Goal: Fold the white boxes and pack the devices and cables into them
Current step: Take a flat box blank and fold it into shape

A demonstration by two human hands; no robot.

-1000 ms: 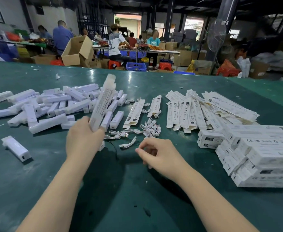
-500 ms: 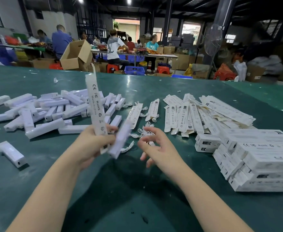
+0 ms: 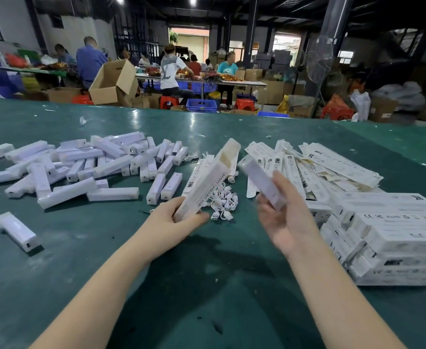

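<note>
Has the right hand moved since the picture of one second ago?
Yes. The right hand was low by the white cables, empty; now it is raised to their right, nearer the flat boxes, holding a device.

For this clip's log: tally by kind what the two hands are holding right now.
Folded white printed cardboard box: 1, left hand.
White plastic bar-shaped device: 1, right hand.
White cables: 0; they lie on the green table.
Total: 2.

Bare green table near the body, open for passage. Blocked left by scattered devices, right by stacked packed boxes, with cables and flat boxes crowding the middle beyond.
</note>
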